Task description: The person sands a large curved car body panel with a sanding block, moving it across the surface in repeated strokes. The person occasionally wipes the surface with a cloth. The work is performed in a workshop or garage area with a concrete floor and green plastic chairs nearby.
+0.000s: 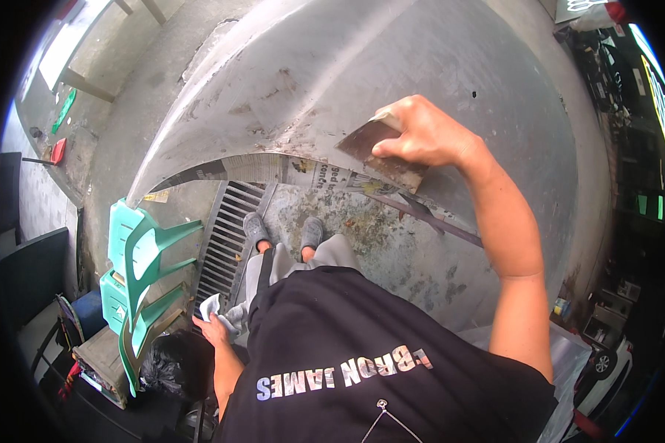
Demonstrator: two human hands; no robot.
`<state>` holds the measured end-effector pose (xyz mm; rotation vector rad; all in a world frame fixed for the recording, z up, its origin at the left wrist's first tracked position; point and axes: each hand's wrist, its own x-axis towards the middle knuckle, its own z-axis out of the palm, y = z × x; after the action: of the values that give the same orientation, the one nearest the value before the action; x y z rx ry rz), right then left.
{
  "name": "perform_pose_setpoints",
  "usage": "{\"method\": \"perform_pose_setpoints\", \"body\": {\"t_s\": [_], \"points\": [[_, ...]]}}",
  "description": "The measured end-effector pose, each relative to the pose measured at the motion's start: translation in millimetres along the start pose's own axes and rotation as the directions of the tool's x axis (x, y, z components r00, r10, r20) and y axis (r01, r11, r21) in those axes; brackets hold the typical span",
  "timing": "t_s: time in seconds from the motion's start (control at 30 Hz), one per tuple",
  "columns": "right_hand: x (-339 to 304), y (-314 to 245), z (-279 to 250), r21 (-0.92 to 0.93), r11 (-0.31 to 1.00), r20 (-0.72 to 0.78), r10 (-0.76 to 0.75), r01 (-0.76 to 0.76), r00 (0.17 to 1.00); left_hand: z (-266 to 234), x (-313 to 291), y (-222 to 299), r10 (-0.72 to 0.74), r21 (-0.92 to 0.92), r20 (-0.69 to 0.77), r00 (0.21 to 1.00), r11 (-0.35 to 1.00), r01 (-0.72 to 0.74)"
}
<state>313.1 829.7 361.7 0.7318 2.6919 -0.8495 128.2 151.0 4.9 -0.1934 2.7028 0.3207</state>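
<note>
My right hand (432, 136) is closed round a flat, stained putty spreader (373, 144), with the thumb pressed on its face. The spreader's blade is at the lower edge of a large, curved grey body panel (436, 66); I cannot tell whether it touches. Brownish smears and a pale raised ridge mark the panel left of the blade. Printed newspaper (270, 168) lines the panel's arched lower edge. Down by my left hip, my left hand (216, 331) grips a crumpled whitish rag (213, 304); its fingers are partly hidden.
Stacked turquoise plastic chairs (129, 244) stand at the left, by a black bin bag (174, 362). A metal floor grate (229, 232) runs beside my feet. Dark shelving with tools (602, 74) lines the right, and a white car (606, 369) is at the lower right.
</note>
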Motion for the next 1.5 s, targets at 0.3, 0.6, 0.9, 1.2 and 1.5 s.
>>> {"method": "perform_pose_setpoints", "body": {"t_s": [0.3, 0.6, 0.9, 1.2, 1.5], "points": [[2.5, -5.4, -5.5, 0.034, 0.999, -0.066, -0.011, 0.013, 0.998, -13.1, -11.2, 15.3, -0.135, 0.0, 0.056, 0.989, 0.991, 0.136], [0.7, 3.4, -29.8, 0.158, 0.964, -0.051, 0.223, -0.213, 0.973, -12.0, -1.2, 0.2, -0.068, -0.037, 0.023, 0.997, 0.997, 0.069], [22.2, 6.2, -23.5, 0.169, 0.954, -0.053, 0.26, -0.248, 0.964, -25.6, 6.1, -5.8, -0.095, -0.022, 0.033, 0.995, 0.995, 0.096], [33.1, -21.3, 5.8, 0.074, 0.995, -0.087, -0.056, 0.062, 0.995, -23.8, 2.6, -12.9, -0.111, -0.052, 0.02, 0.994, 0.992, 0.112], [42.7, -32.9, 6.4, -0.036, 0.999, 0.007, -0.04, 0.041, 0.999, -14.6, 3.8, -32.4, -0.084, -0.033, -0.019, 0.996, 0.996, 0.083]]}}
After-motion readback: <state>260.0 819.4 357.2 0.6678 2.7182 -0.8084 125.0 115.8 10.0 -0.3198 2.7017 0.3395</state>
